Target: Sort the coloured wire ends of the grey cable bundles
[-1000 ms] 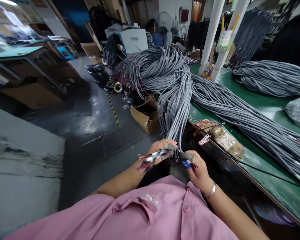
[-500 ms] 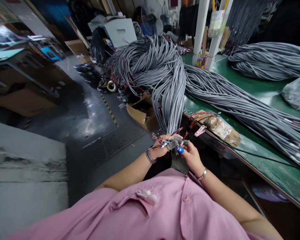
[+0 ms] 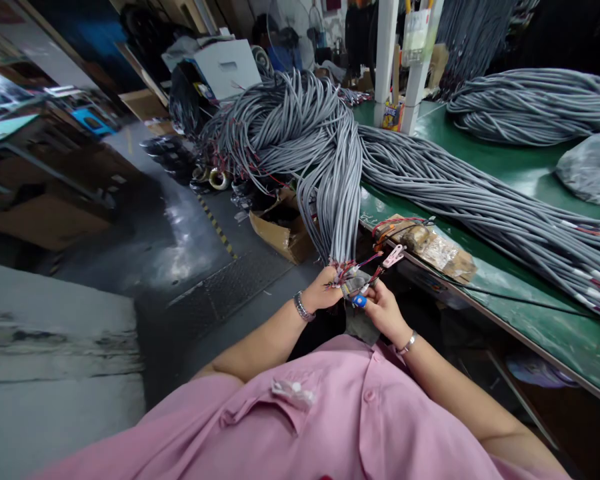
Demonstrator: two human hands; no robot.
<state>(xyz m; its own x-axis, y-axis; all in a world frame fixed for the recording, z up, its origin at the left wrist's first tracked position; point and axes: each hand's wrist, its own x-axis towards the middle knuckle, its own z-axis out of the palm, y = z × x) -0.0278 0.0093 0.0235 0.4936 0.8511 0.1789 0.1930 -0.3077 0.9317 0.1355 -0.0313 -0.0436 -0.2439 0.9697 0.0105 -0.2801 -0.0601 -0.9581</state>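
My left hand (image 3: 323, 291) is closed around the stripped ends of several grey cables, where thin coloured wires (image 3: 347, 269) fan out. Grey fabric with a yellow edge (image 3: 353, 287) shows around its fingertips. My right hand (image 3: 387, 313) meets it from the right, with thumb and fingers pinched at a few red and dark wires. Blue tape (image 3: 360, 301) wraps its thumb. The held cables run up into a thick grey cable bundle (image 3: 337, 193) that hangs over the table edge. Just beyond my right fingers, a pink clothespin (image 3: 394, 256) sits at that edge.
More grey cables (image 3: 460, 193) lie along the green table (image 3: 535, 333), with a coil (image 3: 535, 107) behind. A taped cardboard piece (image 3: 433, 250) lies near the edge. An open carton (image 3: 283, 230) stands on the floor, and a grey cabinet (image 3: 60, 333) is at left.
The view has shifted slightly. My left fingers have drawn closed around the cable ends, and the coloured wires now point up and right. My right hand stays close beside, pinching at the wires.
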